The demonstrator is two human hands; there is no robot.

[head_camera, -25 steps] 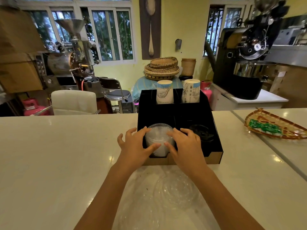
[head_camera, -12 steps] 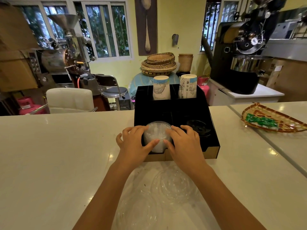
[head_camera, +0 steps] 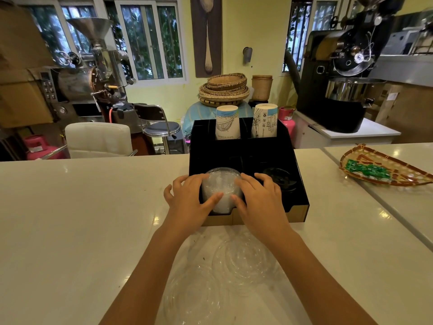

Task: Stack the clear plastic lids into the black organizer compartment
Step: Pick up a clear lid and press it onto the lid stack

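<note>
A stack of clear plastic lids (head_camera: 221,187) sits in the front-left compartment of the black organizer (head_camera: 243,158) on the white counter. My left hand (head_camera: 189,200) clasps the stack's left side and my right hand (head_camera: 260,202) clasps its right side, thumbs pressed on the front. Loose clear lids (head_camera: 243,259) lie flat on the counter between my forearms, close to me. Black lids (head_camera: 280,179) fill the front-right compartment.
Two stacks of paper cups (head_camera: 227,124) stand in the organizer's back compartments. A woven tray (head_camera: 384,167) with green packets lies at the right on the counter. Beyond the counter stand a white chair (head_camera: 98,139), a stool and coffee roasters.
Both hands stay clasped on the lid stack in the compartment; the fingers have shifted slightly around it. The camera has tilted a little.
</note>
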